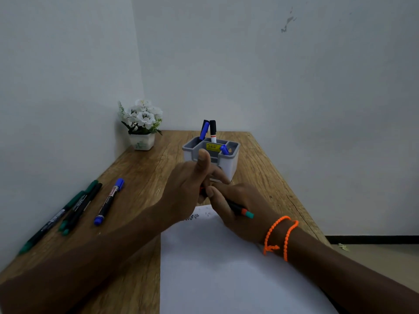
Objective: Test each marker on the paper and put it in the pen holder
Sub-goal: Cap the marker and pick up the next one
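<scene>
Your two hands meet over the far end of the white paper (226,268), which lies on a wooden table (145,168) pushed into a corner of pale, scuffed walls. Your right hand (238,207) has its fingers curled round a dark marker (238,209) whose orange-and-teal end pokes out toward your wrist, where two orange bead bracelets (280,236) sit. Your left hand (188,189) is closed at the marker's other end with the thumb raised; what exactly it pinches there is hidden behind the fingers. A few scribbles show on the paper just beneath your hands. Just beyond them stands the grey pen holder (226,159), with two capped markers upright in a back compartment and a blue one leaning at the right. At the table's left edge lie a blue-capped marker (108,201) and several green and black ones (68,214). A pot of white flowers (141,123) fills the corner.
</scene>
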